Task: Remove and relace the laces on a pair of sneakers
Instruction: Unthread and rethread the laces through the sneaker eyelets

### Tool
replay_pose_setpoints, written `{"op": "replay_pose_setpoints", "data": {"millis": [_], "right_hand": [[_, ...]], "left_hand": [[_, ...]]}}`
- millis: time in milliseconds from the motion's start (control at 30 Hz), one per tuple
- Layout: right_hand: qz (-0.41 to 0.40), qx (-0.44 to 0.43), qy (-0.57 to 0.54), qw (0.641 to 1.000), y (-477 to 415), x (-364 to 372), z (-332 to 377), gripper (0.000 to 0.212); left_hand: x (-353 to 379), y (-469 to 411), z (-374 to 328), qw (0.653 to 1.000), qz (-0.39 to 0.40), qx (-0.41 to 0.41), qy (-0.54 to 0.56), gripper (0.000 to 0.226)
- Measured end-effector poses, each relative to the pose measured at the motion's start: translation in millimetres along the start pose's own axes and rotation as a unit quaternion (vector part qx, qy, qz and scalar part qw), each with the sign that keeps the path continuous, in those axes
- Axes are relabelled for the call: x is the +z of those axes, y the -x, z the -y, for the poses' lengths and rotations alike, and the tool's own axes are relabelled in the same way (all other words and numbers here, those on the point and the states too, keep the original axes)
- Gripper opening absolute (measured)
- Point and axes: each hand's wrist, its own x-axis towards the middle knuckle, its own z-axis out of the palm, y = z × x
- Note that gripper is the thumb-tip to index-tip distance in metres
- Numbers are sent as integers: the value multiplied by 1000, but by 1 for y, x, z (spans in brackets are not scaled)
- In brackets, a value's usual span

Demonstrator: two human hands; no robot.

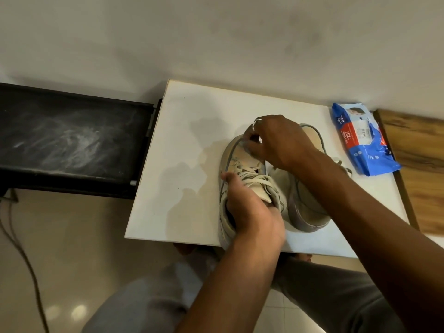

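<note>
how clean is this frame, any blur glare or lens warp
Head view: dim warm light; right hand and lace slightly soft; faint hand shadows on the white board left of the sneaker; glare spots on the floor, lower left; wide-angle skews the board's edges.

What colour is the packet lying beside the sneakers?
The packet is mainly blue, with a red and white label; the head view shows it.

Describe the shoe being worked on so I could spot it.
Look at the white board against the wall. Of the beige pair on it, it is the left sneaker, farther from the blue packet than the right sneaker. Only this one is handled: the left hand grips its collar, the right hand pinches its lace near the toe.
</note>
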Motion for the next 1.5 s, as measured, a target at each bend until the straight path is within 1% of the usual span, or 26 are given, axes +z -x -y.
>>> {"op": "replay_pose_setpoints", "data": {"millis": [67,133,200,267,333,400,467,500,533,633,667,700,767,800,833,933,967,1000,1067,1133,1167,1300,1333,1400,1467,1500], "right_hand": [[73,-25,-62,995,1,-5,5,14],[128,-20,-67,989,2,-12,1,10],[100,12,-44,994,2,-14,-7,8],[21,35,11,999,3,-8,-6,12],[-12,11,10,1000,3,-1,3,16],[45,-10,-35,998,5,-4,7,15],[112,1,-42,993,4,-13,3,10],[120,14,-36,992,4,-15,0,8],[107,32,-27,993,4,-15,-3,7],[3,50,24,998,4,-4,-2,12],[2,39,20,999,4,-1,1,13],[25,27,-4,999,5,-2,2,14],[99,19,-63,993,6,-8,3,11],[117,23,-72,990,6,-11,2,10],[111,30,-62,991,6,-11,1,11],[5,49,26,998,6,-3,-2,19],[-9,45,27,999,6,-1,-1,21],[3,37,8,999,7,0,1,20],[72,28,-58,995,8,-6,4,13],[114,32,-75,990,8,-12,4,10],[107,39,-60,992,8,-12,4,10],[-12,52,17,998,6,0,1,16],[-11,42,8,999,7,1,2,16],[38,28,-41,998,7,-1,3,15],[96,37,-72,992,7,-6,4,12],[101,44,-68,992,7,-8,3,12]], "left_hand": [[0,1,0,1000,7,-2,3,43],[0,1,0,1000,10,-8,3,44],[0,1,1,1000,10,-8,0,44],[0,1,1,1000,5,-2,1,43],[0,0,0,1000,7,0,9,42],[0,0,0,1000,17,1,14,42],[0,0,0,1000,18,0,13,42],[0,1,0,1000,17,1,12,42],[0,0,1,1000,16,4,12,41],[2,0,0,1000,9,12,25,40],[2,1,0,1000,10,11,27,40],[2,1,0,1000,12,10,27,40],[1,2,1,1000,15,7,22,40],[1,1,2,1000,15,6,18,40],[1,1,2,1000,15,6,19,39],[2,0,2,999,17,20,31,41],[2,1,1,999,15,22,32,41],[2,2,1,999,15,22,32,41],[3,3,1,999,19,19,33,41],[2,4,2,999,20,15,30,41],[2,4,2,999,20,13,28,40],[2,2,1,999,21,16,36,40],[3,2,1,999,21,18,37,40],[3,1,2,999,21,21,40,41],[3,0,3,999,24,22,43,42],[3,0,3,999,25,21,43,42]]}}
